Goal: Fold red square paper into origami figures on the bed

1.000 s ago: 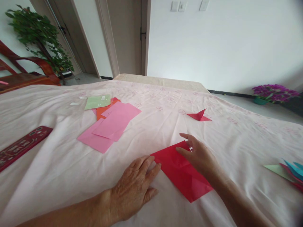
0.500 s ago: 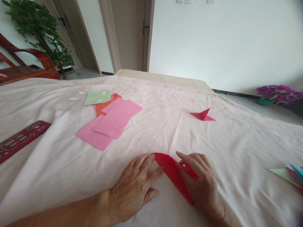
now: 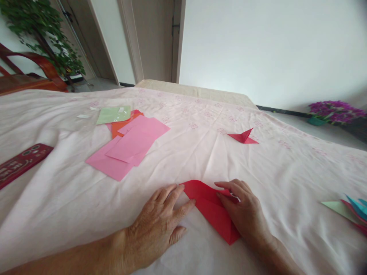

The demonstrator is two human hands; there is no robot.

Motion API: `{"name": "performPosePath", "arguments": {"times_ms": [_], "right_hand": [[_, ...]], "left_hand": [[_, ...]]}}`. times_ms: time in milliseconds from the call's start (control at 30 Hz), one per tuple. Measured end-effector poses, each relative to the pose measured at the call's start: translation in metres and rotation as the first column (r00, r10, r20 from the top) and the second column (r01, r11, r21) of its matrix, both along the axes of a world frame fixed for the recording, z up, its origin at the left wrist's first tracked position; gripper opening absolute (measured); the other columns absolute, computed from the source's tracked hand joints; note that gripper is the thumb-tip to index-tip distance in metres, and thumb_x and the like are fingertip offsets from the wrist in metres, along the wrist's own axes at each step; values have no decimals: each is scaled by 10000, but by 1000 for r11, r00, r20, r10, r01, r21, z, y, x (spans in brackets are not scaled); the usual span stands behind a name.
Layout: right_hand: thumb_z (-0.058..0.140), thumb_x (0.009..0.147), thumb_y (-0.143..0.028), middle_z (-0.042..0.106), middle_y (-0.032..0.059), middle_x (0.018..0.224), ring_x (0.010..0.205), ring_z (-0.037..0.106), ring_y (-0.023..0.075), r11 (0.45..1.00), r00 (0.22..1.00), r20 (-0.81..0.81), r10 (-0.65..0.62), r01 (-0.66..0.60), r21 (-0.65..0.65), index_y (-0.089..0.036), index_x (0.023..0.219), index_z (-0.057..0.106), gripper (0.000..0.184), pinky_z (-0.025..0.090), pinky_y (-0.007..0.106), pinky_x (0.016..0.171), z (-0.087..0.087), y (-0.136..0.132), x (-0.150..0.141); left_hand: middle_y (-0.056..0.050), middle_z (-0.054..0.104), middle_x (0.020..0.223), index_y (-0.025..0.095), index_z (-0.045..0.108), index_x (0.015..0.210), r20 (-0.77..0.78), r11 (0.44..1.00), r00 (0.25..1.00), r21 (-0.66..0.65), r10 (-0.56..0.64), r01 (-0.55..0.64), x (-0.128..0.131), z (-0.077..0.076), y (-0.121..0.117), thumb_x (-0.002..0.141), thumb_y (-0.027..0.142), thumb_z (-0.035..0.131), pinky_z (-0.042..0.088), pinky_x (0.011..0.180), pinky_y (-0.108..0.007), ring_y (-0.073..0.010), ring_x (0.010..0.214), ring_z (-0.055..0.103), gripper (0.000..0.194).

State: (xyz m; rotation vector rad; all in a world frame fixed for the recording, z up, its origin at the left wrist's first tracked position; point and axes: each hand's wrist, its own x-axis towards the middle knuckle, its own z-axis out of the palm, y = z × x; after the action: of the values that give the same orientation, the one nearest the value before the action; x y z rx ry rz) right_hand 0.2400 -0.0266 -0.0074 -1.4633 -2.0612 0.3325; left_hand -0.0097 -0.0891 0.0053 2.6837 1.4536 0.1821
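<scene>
A red paper sheet (image 3: 210, 208) lies partly folded over on the pale pink cloth (image 3: 186, 152) in front of me. My left hand (image 3: 160, 221) rests flat on the cloth, fingers spread, its fingertips at the sheet's left corner. My right hand (image 3: 243, 214) lies on the sheet's right side, with thumb and forefinger pinching the folded-over far edge down toward me.
A small folded red paper shape (image 3: 243, 137) sits further back. Pink sheets (image 3: 129, 147) overlap orange and green ones (image 3: 114, 114) at the left. A dark red phone (image 3: 20, 163) lies at the far left. Folded coloured papers (image 3: 349, 210) lie at the right edge.
The red sheet lay flat a second ago. My right hand has lifted its far corner and brought it over toward me. My left hand has stayed at the left corner.
</scene>
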Motion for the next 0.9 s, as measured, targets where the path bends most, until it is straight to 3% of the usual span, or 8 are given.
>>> {"name": "performPosePath", "arguments": {"times_ms": [133, 300, 433, 600, 733, 900], "right_hand": [[551, 872, -178, 652, 28, 901, 836, 566, 194, 975, 981, 136, 136, -156, 157, -280, 1022, 698, 234, 458, 334, 720, 15, -4, -6], [538, 855, -125, 682, 18, 939, 881, 546, 208, 940, 950, 210, 232, -275, 202, -285, 1063, 685, 300, 415, 338, 734, 30, -16, -15], [466, 803, -17, 691, 18, 974, 891, 533, 209, 920, 933, 236, 272, -324, 219, -242, 1042, 685, 394, 388, 336, 726, 20, -20, -12], [440, 862, -58, 673, 44, 928, 831, 543, 191, 908, 916, 292, 275, -347, 235, -196, 1073, 666, 338, 402, 325, 715, 9, -16, -8], [408, 911, -112, 657, 65, 986, 856, 573, 183, 893, 871, 382, 310, -405, 198, -200, 1216, 608, 374, 447, 303, 725, 9, -15, -7], [408, 917, -119, 649, 71, 1053, 902, 590, 192, 898, 824, 468, 319, -420, 129, -230, 1206, 620, 375, 487, 322, 754, 8, -14, -1]], "left_hand": [[-107, 369, 1494, 336, 244, 1479, 0, 1000, 1000, -7, 2, -2, 1, 0, 0, 825, 326, 659, 359, 1061, -511, -327, 1337, 366, 774], [-105, 346, 1510, 319, 179, 1499, -4, 1000, 1000, -12, -2, 2, 1, 0, 0, 840, 335, 637, 348, 1070, -504, -325, 1338, 360, 802], [-83, 333, 1519, 331, 204, 1491, 12, 1000, 1000, -3, 9, -9, -1, -3, -2, 901, 407, 544, 335, 1085, -489, -306, 1351, 344, 685], [-84, 361, 1495, 333, 247, 1478, 41, 1000, 999, 18, 11, -12, -3, -6, -3, 911, 467, 510, 337, 1086, -468, -290, 1352, 339, 639], [-91, 365, 1484, 333, 249, 1476, 61, 1000, 998, 12, 15, -15, -3, -5, -2, 905, 448, 533, 346, 1080, -459, -278, 1332, 364, 648], [-83, 371, 1474, 362, 294, 1454, 71, 1000, 997, -11, 17, -16, -3, -4, -1, 907, 452, 526, 351, 1076, -481, -292, 1341, 354, 601]]}}
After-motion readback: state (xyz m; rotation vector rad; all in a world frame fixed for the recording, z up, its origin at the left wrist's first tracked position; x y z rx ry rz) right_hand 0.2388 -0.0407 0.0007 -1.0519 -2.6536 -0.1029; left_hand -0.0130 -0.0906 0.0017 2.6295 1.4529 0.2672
